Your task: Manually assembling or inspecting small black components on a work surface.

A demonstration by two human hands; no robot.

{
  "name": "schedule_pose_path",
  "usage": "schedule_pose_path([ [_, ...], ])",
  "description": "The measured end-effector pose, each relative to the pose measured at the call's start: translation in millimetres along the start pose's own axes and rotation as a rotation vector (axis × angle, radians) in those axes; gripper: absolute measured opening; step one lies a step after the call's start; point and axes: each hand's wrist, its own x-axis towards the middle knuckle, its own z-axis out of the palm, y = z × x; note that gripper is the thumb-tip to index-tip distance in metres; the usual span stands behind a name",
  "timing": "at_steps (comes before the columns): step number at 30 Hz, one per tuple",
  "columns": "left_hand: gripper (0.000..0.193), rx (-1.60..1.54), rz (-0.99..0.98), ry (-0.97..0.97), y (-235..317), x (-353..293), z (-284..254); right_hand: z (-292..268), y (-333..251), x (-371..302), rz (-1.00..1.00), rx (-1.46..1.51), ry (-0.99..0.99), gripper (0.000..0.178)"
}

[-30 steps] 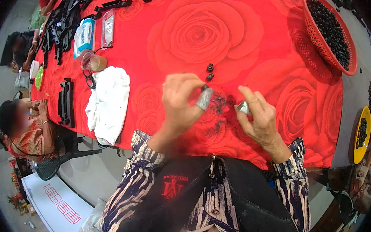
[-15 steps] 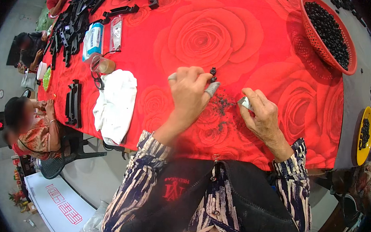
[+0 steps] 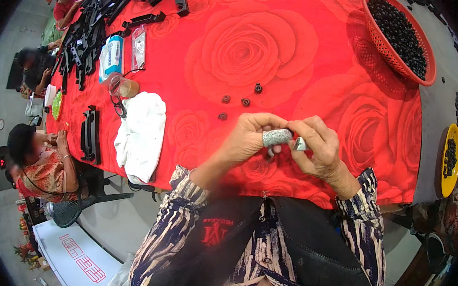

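My left hand (image 3: 254, 138) and my right hand (image 3: 319, 150) meet over the red tablecloth in front of me. The left fingers are pinched together, with a dark bit of a small black part (image 3: 293, 131) showing at their tips; most of it is hidden. A grey wrap (image 3: 277, 138) covers one left finger. Between my right thumb and forefinger sits a small silvery, blade-like piece (image 3: 301, 144), its edge close to the left fingertips. Just beyond the hands lie loose small black parts, among them one farther off (image 3: 258, 88) and one nearer (image 3: 222, 116).
A red basket (image 3: 428, 78) of black pieces stands far right, a yellow plate (image 3: 455, 174) below it. On the left are a white cloth (image 3: 142, 133), a cup (image 3: 130, 88), a wipes pack (image 3: 111, 58) and a heap of black bars (image 3: 86, 40). Several people sit along the left side.
My left hand has drawn back from the loose black parts and come over to the right hand. Several small parts it covered now show. The right hand has shifted slightly toward the left.
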Motion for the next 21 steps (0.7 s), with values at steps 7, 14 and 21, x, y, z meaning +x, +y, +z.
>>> schedule_pose_path([
  [7, 0.019, -0.438, -0.103, -0.128, -16, 5, -5, 5, 1, -7, 0.009, -0.001, -0.008, 0.041],
  [14, 0.018, -0.38, 0.022, -0.055, -27, 1, -5, 9, -5, -5, -0.033, -0.08, 0.054, 0.032],
  [21, 0.016, -0.252, -0.054, -0.123, -8, -2, -11, 4, -7, 2, 0.1, 0.11, -0.034, 0.035],
])
